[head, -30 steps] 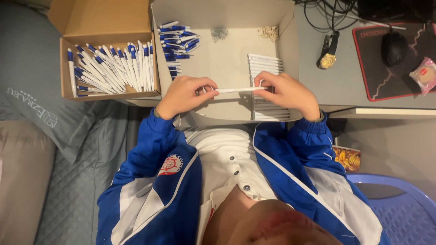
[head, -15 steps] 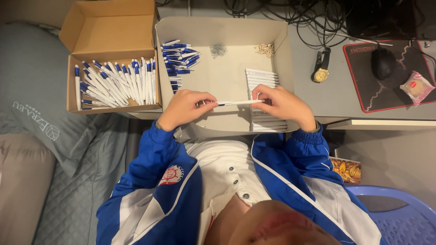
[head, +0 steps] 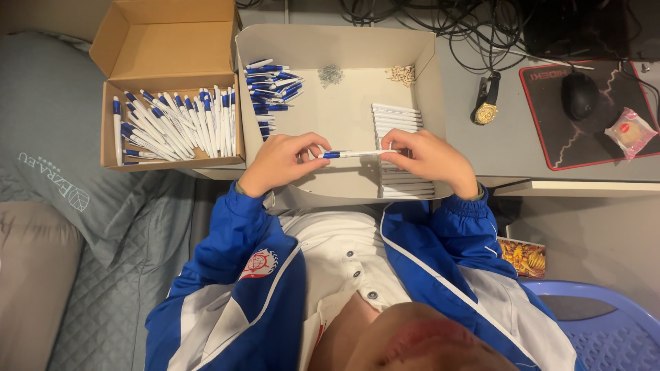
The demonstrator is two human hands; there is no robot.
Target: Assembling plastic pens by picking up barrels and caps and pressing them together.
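Head view: the pen point(head: 357, 154) lies level between your hands, its long axis running left to right, blue end toward your left hand point(head: 280, 162) and white barrel toward your right hand point(head: 427, 159). Each hand's grip is pinched narrow on one end of it, above the open grey tray point(head: 344, 47). Under your right hand lies a row of white barrels point(head: 397, 118); blue pen parts point(head: 271, 86) are heaped in the tray's far left corner. The cardboard box point(head: 165, 41) of finished pens sits just left.
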